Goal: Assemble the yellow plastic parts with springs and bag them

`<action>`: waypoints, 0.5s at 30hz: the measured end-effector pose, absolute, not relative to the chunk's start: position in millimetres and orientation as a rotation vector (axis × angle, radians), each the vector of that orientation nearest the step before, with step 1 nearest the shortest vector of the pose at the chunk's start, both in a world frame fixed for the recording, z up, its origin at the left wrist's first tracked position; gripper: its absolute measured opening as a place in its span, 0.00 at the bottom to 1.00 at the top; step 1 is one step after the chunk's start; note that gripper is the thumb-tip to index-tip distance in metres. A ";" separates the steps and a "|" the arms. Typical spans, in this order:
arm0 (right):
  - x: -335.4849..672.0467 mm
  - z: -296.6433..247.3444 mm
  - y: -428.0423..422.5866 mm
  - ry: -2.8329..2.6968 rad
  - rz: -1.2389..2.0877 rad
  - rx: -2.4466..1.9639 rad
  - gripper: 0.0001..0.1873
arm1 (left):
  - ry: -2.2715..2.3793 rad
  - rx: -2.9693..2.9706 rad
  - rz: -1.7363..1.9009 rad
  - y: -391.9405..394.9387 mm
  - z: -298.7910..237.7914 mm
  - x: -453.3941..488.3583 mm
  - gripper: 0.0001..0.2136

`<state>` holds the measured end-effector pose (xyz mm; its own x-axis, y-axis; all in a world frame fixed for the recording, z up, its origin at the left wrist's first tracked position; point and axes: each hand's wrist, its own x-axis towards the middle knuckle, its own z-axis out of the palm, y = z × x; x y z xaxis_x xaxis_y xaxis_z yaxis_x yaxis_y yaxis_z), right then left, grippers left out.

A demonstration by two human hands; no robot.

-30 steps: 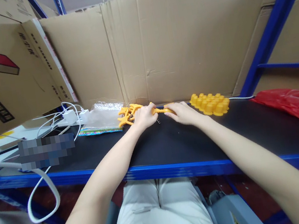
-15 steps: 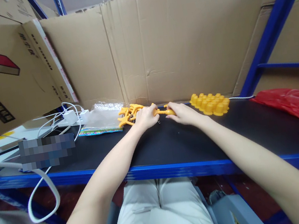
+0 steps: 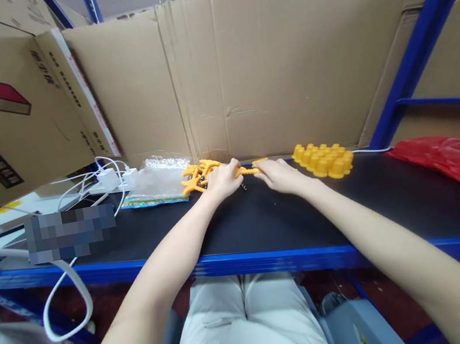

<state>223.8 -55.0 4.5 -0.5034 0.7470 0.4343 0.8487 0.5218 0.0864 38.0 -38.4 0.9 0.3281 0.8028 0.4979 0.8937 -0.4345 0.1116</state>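
The left hand (image 3: 222, 180) was closed around one end of a yellow plastic piece (image 3: 249, 171), and the right hand (image 3: 279, 176) gripped the other end, so that the piece lay stretched between them, toward the back of the table. Just beside the left hand sat a heap of yellow parts (image 3: 191, 184), partly covered by the fingers, and a small curled bit (image 3: 244, 187) (too tiny to make out properly) lay below the gap between the hands. To the right of the right hand, apart from it, stood a cluster of yellow cups (image 3: 325, 161). The tabletop (image 3: 260, 220) was black and smooth, with a blue metal edge (image 3: 272, 259) along the front. Left of the heap lay a clear bag (image 3: 155, 179) over a colourful packet (image 3: 155, 200), then white plugs (image 3: 109, 179) with tangled cords, one white cable (image 3: 86, 298) looping down past the edge. A red plastic bag (image 3: 455, 162) spread across the far right. Behind it all rose a sheet of cardboard (image 3: 291, 66), with a printed box (image 3: 28, 136) leaning in at the left and a slanting blue post (image 3: 415, 38) at the right. The floor (image 3: 339, 283) below was dark red.
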 end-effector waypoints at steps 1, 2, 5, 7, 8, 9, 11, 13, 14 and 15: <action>223.6 4.7 -54.9 -2.441 -0.408 -1.356 0.13 | -1.552 -2.411 -0.728 -38.1 0.7 38.1 0.14; 223.4 5.0 -55.1 -2.454 -0.412 -1.384 0.12 | -1.545 -2.419 -0.721 -37.8 0.4 38.2 0.14; 222.5 6.4 -56.4 -2.446 -0.486 -1.400 0.10 | -1.551 -2.448 -0.725 -36.8 -0.5 38.6 0.14; 222.5 7.4 -57.4 -2.421 -0.550 -1.378 0.09 | -1.581 -2.474 -0.742 -36.2 -1.2 39.0 0.15; 222.8 7.8 -57.7 -2.407 -0.572 -1.368 0.09 | -1.592 -2.490 -0.750 -36.0 -1.6 39.2 0.15; 223.2 8.1 -57.7 -2.394 -0.584 -1.362 0.09 | -1.597 -2.505 -0.758 -35.8 -1.9 39.4 0.15; 224.6 8.1 -57.2 -2.378 -0.572 -1.357 0.09 | -1.586 -2.522 -0.766 -35.4 -2.8 39.5 0.15; 226.3 7.0 -55.7 -2.393 -0.507 -1.357 0.10 | -1.560 -2.518 -0.763 -35.0 -3.5 39.0 0.14; 227.2 6.1 -54.8 -2.411 -0.462 -1.356 0.11 | -1.546 -2.513 -0.755 -34.7 -3.8 38.4 0.14; 227.9 5.0 -53.8 -2.429 -0.417 -1.354 0.12 | -1.534 -2.506 -0.744 -34.4 -4.1 37.7 0.14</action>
<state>227.9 -53.8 5.0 -0.4949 0.7616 0.4184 0.8575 0.5060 0.0932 37.7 -34.4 -4.1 0.3693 0.8072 0.4604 0.8614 -0.4832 0.1563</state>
